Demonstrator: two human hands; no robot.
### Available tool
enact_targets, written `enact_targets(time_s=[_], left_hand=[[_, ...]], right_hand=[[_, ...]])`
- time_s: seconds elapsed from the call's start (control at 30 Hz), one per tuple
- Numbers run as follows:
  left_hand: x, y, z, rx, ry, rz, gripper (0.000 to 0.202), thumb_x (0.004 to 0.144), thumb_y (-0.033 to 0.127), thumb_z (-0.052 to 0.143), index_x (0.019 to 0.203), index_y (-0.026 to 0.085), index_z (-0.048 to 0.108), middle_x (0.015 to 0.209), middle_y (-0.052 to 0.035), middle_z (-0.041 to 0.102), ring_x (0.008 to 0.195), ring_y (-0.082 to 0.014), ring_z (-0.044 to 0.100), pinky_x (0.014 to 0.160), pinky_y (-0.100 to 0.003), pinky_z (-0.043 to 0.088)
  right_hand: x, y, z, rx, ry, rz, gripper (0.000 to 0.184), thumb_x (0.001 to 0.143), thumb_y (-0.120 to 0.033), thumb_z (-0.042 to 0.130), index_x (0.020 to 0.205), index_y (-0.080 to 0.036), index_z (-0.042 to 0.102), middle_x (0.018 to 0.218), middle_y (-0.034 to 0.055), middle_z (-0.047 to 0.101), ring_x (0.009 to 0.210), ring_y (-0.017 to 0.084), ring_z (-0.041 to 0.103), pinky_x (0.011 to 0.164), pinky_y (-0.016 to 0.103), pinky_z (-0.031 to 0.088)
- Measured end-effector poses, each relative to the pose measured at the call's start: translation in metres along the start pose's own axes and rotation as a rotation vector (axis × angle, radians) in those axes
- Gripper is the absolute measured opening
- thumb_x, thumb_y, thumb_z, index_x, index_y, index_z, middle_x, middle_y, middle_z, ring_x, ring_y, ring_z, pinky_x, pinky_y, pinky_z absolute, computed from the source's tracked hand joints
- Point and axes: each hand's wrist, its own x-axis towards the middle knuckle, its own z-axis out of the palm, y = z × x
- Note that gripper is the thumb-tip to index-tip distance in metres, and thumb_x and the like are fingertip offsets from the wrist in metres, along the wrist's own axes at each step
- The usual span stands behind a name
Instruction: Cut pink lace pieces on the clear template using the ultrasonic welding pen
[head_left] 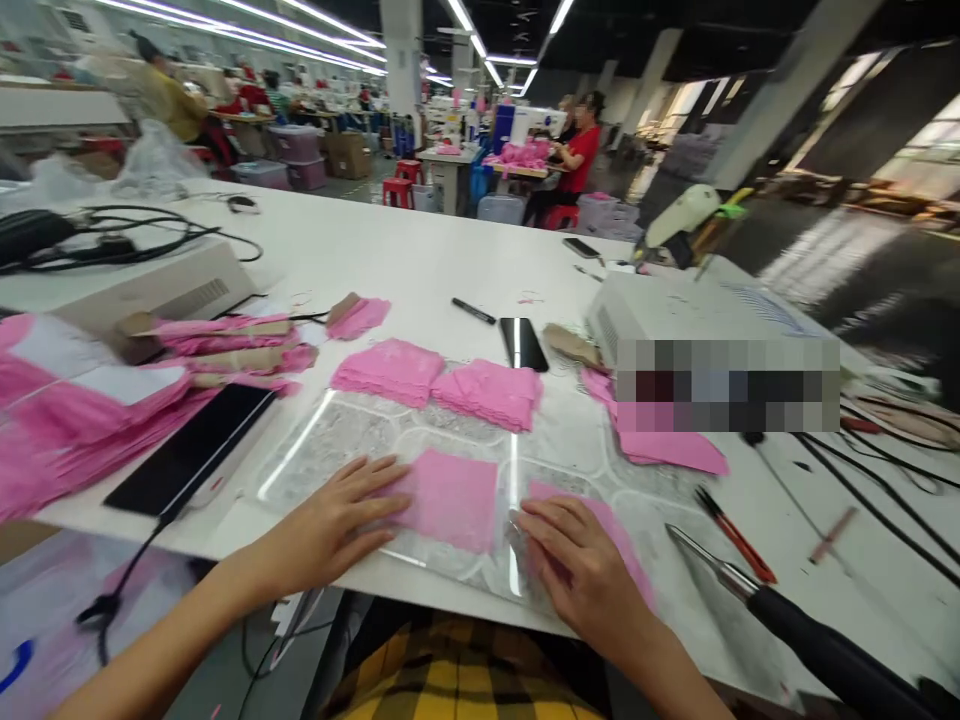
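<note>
The splayed, empty left hand (367, 508) is touching a thin pink fabric square (456, 500); the right hand (574, 555) is half-curling, hold unclear. Its drifting rightward could be jostling the black-handled, metal-tipped tool (787, 620).

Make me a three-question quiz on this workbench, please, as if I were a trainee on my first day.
1. True or false: the left hand is clenched in a fist beside the pink square.
2. Which of these lies closest to the black marker? A) a hammer; B) a phone; C) a cup.
3. How many pink fabric stacks sit side by side just beyond the pink square?

Key:
1. False; its fingers are spread, over the square's left edge.
2. B.
3. Two.
</note>
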Motion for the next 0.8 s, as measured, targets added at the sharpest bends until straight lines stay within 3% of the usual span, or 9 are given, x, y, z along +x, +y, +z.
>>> enact_targets(time_s=[0.1,0.17,0.27,0.3,0.37,0.53,0.63,0.8], left_hand=[[0.024,-0.002,0.000,-0.014,0.094,0.066,0.032,0.099,0.024,0.048,0.128,0.027,0.061,0.135,-0.0076,0.060,0.125,-0.0228,0.057,0.102,-0.038,0.050],[0.054,0.003,0.001,-0.055,0.116,0.094,0.027,0.099,0.020,0.045,0.115,0.022,0.067,0.122,-0.0085,0.066,0.112,-0.0206,0.063,0.093,-0.033,0.054],[0.119,0.020,0.010,-0.122,0.038,0.073,0.022,0.096,0.014,0.048,0.098,0.018,0.070,0.105,-0.0078,0.068,0.097,-0.0193,0.066,0.086,-0.032,0.054],[0.144,0.027,0.015,-0.136,-0.035,0.046,0.018,0.093,0.013,0.052,0.093,0.017,0.069,0.102,-0.0068,0.068,0.095,-0.0189,0.065,0.085,-0.031,0.054],[0.196,0.042,0.028,-0.127,-0.070,0.046,0.011,0.091,0.014,0.058,0.088,0.017,0.068,0.096,-0.0052,0.067,0.090,-0.0176,0.064,0.081,-0.029,0.053],[0.303,0.081,0.065,-0.044,-0.162,0.085,0.006,0.091,0.018,0.061,0.091,0.016,0.067,0.104,-0.0068,0.065,0.101,-0.0193,0.061,0.091,-0.034,0.051],[0.334,0.098,0.081,0.024,-0.258,0.111,0.022,0.094,0.030,0.061,0.110,0.014,0.063,0.116,-0.0082,0.062,0.103,-0.0208,0.061,0.090,-0.041,0.053],[0.345,0.104,0.091,0.130,-0.354,0.089,0.032,0.096,0.034,0.059,0.122,0.015,0.058,0.122,-0.0097,0.060,0.105,-0.0222,0.062,0.090,-0.043,0.054]], right_hand=[[-0.014,0.024,-0.023,-0.105,0.133,0.150,0.027,0.090,-0.014,0.052,0.113,-0.021,0.065,0.105,0.0073,0.072,0.096,0.019,0.066,0.084,0.035,0.058],[-0.027,0.040,-0.037,-0.193,0.211,0.236,0.024,0.091,-0.018,0.054,0.112,-0.020,0.065,0.101,0.0073,0.072,0.092,0.019,0.068,0.082,0.034,0.059],[-0.044,0.053,-0.047,-0.249,0.272,0.315,0.023,0.091,-0.020,0.053,0.111,-0.019,0.065,0.101,0.0077,0.072,0.088,0.018,0.070,0.080,0.032,0.060],[-0.049,0.055,-0.046,-0.243,0.277,0.328,0.023,0.092,-0.020,0.053,0.111,-0.019,0.065,0.101,0.0079,0.072,0.088,0.018,0.070,0.079,0.032,0.060],[-0.055,0.056,-0.042,-0.214,0.290,0.329,0.024,0.092,-0.021,0.052,0.112,-0.018,0.065,0.101,0.0081,0.072,0.087,0.018,0.071,0.077,0.030,0.061],[-0.059,0.057,-0.033,-0.155,0.378,0.328,0.021,0.091,-0.018,0.052,0.107,-0.018,0.066,0.096,0.0072,0.072,0.087,0.017,0.071,0.074,0.028,0.061],[-0.059,0.058,-0.034,-0.135,0.397,0.314,0.021,0.091,-0.016,0.052,0.106,-0.018,0.065,0.094,0.0068,0.072,0.086,0.017,0.071,0.075,0.028,0.061],[-0.060,0.057,-0.033,-0.121,0.377,0.299,0.022,0.091,-0.016,0.051,0.107,-0.017,0.065,0.094,0.0081,0.072,0.087,0.017,0.071,0.076,0.029,0.061]])
